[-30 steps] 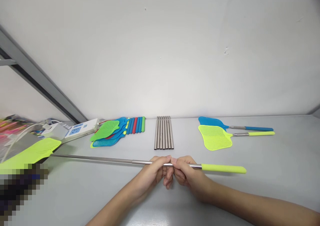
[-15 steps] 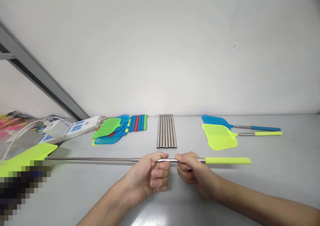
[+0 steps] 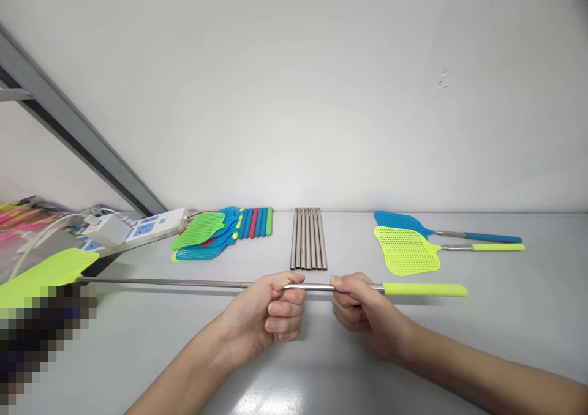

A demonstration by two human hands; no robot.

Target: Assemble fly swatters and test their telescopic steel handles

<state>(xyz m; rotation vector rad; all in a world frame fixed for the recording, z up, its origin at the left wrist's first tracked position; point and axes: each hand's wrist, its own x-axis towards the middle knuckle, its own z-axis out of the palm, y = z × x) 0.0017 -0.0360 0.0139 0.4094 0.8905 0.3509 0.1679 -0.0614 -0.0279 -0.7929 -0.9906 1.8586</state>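
A yellow-green fly swatter (image 3: 312, 287) with an extended telescopic metal rod lies across both hands, level above the table's front part. Its flat head (image 3: 48, 274) is at the far left and its yellow-green grip (image 3: 425, 289) points right. My left hand (image 3: 271, 311) is closed round the rod near its middle, thumb along the top. My right hand (image 3: 361, 305) pinches the rod's thicker section just left of the grip. A short stretch of shiny rod shows between the hands. Beyond them stands a row of metal tubes (image 3: 309, 240), lying side by side.
Left of the tubes lie blue, red and green grips (image 3: 255, 223) and stacked swatter heads (image 3: 202, 230). Two assembled swatters, one blue (image 3: 399, 221) and one yellow-green (image 3: 407, 253), lie at right. A power strip (image 3: 151, 228) with plugs sits left, before a grey wall (image 3: 321, 97).
My hands have moved slightly apart along the rod, the left one leftward and the right one rightward. The grip end has shifted a little right; the view has also shifted slightly.
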